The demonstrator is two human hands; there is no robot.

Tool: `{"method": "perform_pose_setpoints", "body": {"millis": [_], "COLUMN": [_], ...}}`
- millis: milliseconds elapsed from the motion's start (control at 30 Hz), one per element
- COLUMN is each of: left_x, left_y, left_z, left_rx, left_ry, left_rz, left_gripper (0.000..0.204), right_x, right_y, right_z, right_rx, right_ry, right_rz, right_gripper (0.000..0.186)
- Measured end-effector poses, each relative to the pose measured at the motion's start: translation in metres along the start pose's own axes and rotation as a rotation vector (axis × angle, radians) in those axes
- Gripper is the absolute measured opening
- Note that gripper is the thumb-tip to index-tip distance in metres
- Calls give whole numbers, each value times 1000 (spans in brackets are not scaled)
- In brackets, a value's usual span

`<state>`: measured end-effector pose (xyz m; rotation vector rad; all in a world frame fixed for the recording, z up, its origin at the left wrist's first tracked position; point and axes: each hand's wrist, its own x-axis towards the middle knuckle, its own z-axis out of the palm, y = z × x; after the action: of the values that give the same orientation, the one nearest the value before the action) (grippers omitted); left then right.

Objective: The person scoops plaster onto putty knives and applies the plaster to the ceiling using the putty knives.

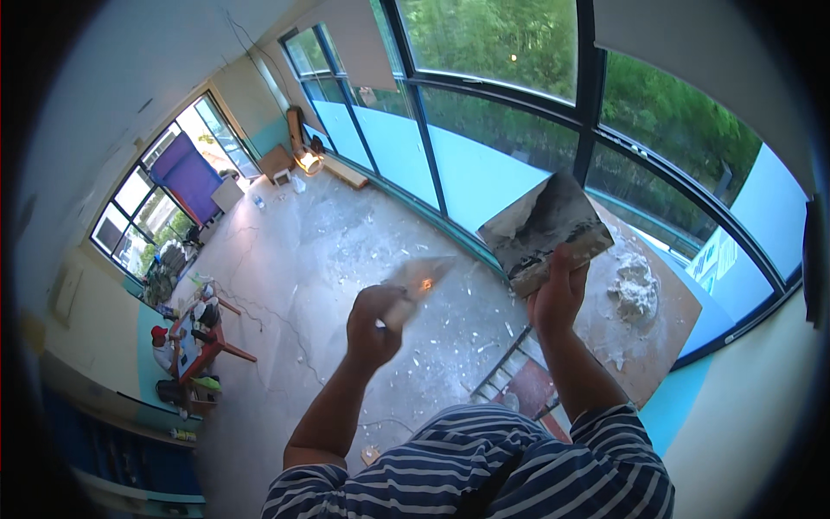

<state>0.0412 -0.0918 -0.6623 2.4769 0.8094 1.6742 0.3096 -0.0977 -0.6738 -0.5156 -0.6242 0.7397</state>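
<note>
My left hand [374, 326] is closed around the handle of a trowel [424, 275], whose thin flat blade points up and to the right and catches an orange glint. My right hand [559, 296] grips the lower edge of a plasterer's hawk [545, 229], a square flat plate tilted up, with dark and whitish smears across its face. The two tools are apart. Beyond my right forearm, a heap of white plaster [634, 290] lies on a brown board [670, 333].
Windows [493, 43] line the right side. White scraps litter the floor [337, 233]. Below my right arm stands a reddish step or stool [529, 387]. At the left, a person in a red cap [160, 333] is beside a table [194, 350]. A lit lamp [309, 161] stands far off.
</note>
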Motion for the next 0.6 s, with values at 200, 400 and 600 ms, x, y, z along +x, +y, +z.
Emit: {"method": "perform_pose_setpoints", "body": {"millis": [200, 400, 600], "left_x": [41, 57, 75], "left_y": [35, 38, 35], "left_z": [4, 3, 9], "left_rx": [312, 421, 447], "left_ry": [1, 58, 104], "left_rz": [360, 431, 453], "left_gripper": [35, 38, 35], "right_x": [-17, -15, -7], "right_y": [-17, -25, -35], "right_z": [59, 69, 79], "right_rx": [125, -5, -3], "right_ry": [26, -173, -199], "right_rz": [-164, -366, -375], "right_gripper": [60, 60, 55]}}
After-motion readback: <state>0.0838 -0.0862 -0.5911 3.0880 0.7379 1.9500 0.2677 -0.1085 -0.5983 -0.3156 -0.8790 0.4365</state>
